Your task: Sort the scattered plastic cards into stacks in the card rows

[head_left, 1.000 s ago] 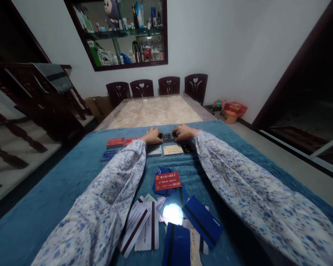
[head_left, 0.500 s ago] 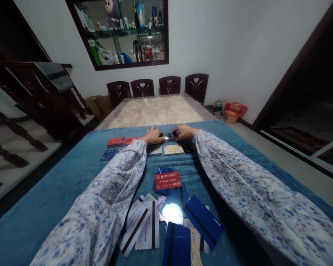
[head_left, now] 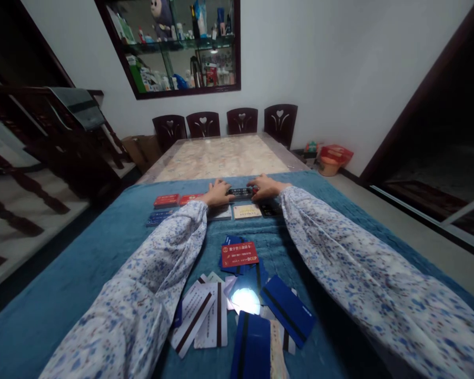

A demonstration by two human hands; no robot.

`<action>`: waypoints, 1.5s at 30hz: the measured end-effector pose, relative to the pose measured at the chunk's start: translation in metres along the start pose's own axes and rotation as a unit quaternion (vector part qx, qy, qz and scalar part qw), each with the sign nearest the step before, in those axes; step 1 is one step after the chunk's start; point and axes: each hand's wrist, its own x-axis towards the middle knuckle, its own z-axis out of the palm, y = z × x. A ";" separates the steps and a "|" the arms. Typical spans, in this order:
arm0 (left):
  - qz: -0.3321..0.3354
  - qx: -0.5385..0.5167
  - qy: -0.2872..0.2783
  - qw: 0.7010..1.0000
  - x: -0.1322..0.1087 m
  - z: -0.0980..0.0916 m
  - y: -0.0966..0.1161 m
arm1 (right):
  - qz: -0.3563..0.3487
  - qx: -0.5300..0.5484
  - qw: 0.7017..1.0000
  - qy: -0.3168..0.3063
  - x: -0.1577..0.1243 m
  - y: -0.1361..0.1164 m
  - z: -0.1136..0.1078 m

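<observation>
A dark card stack [head_left: 240, 193] with pale print lies on the blue cloth, between my two hands. My left hand [head_left: 217, 193] is curled about its left end, thumb near the front edge. At the other end, my right hand [head_left: 267, 188] has its bent fingers on the stack, with a bit of red showing beside the fingertips. Nearer me stand a cream card pile [head_left: 247, 211], a white card pile [head_left: 221, 213] partly behind my left wrist, and a black card pile [head_left: 269, 210]. Two red card piles [head_left: 166, 200] and a dark blue pile [head_left: 159, 218] sit left.
Loose cards overlap close to me: a red card [head_left: 240, 255], blue cards [head_left: 288, 310] and white striped cards [head_left: 211, 321]. A bright light spot falls on them. Beyond the blue cloth [head_left: 114, 252] is bare marble-patterned tabletop [head_left: 229, 155], with several chairs [head_left: 280, 123] behind.
The view has shifted slightly. Both hands stay at the ends of the dark stack; a red spot now shows by my right fingertips, and the loose cards lie as before.
</observation>
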 end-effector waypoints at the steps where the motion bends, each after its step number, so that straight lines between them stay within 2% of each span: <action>1: 0.002 -0.002 0.007 1.000 -0.002 0.000 0.000 | -0.006 -0.002 1.000 0.006 -0.002 0.000 -0.001; 8: 0.006 -0.008 0.054 0.998 -0.021 -0.003 0.003 | -0.035 -0.017 0.997 0.067 -0.019 -0.006 -0.006; 15: 0.022 -0.030 0.073 0.997 -0.052 -0.007 0.008 | -0.084 0.004 0.989 0.120 -0.046 -0.022 -0.015; 23: 0.035 -0.036 0.092 0.994 -0.093 -0.012 0.018 | -0.070 0.007 0.989 0.128 -0.085 -0.045 -0.019; 30: 0.042 -0.052 0.104 0.992 -0.127 -0.004 0.026 | -0.075 0.005 0.989 0.128 -0.110 -0.053 0.000; 36: 0.044 -0.058 0.082 0.994 -0.157 -0.001 0.042 | -0.087 0.003 0.988 0.129 -0.132 -0.063 0.020; 45: 0.044 -0.064 0.062 0.995 -0.183 0.007 0.057 | -0.148 0.020 0.984 0.098 -0.156 -0.083 0.020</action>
